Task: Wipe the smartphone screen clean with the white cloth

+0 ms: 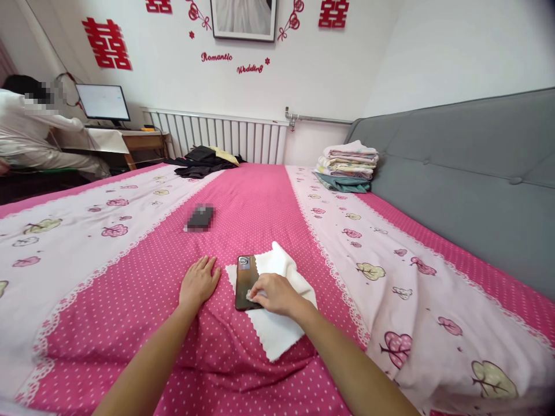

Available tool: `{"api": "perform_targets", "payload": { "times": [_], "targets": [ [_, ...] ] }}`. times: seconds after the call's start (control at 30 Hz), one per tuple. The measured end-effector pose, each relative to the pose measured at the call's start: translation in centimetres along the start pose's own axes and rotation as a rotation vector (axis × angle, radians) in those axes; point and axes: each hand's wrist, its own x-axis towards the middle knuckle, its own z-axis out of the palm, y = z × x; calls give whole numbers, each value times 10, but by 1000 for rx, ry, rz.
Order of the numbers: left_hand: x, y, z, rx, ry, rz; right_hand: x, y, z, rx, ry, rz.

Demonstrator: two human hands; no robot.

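A dark phone [244, 280] lies back-up on a white cloth [277, 332] spread on the pink dotted bedsheet [243, 196]. My right hand [275, 293] rests on the phone's lower right edge, fingers curled and pinching a small white bit against it. My left hand [199, 282] lies flat on the sheet just left of the cloth, fingers stretched out and holding nothing.
A second dark phone-like object [200, 218] lies farther up the bed. Dark clothes [202, 162] sit at the far edge, folded towels [349, 166] at the grey headboard [468, 185]. Another person [30, 136] sits at a desk with a monitor [103, 103].
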Motion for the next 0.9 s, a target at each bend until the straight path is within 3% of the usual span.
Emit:
{"api": "perform_targets", "payload": {
  "times": [0.27, 0.6, 0.77, 0.9],
  "targets": [
    [0, 0, 0, 2, -9, -4, 11, -12, 13, -50, 70, -48],
    [0, -1, 1, 3, -6, -8, 18, 7, 13, -78, 195, 194],
    [0, 0, 1, -1, 2, -10, 7, 8, 4, -77, 164, 271],
    [0, 0, 1, -8, 13, -10, -1, 6, -5, -9, 67, 162]
  ]
}}
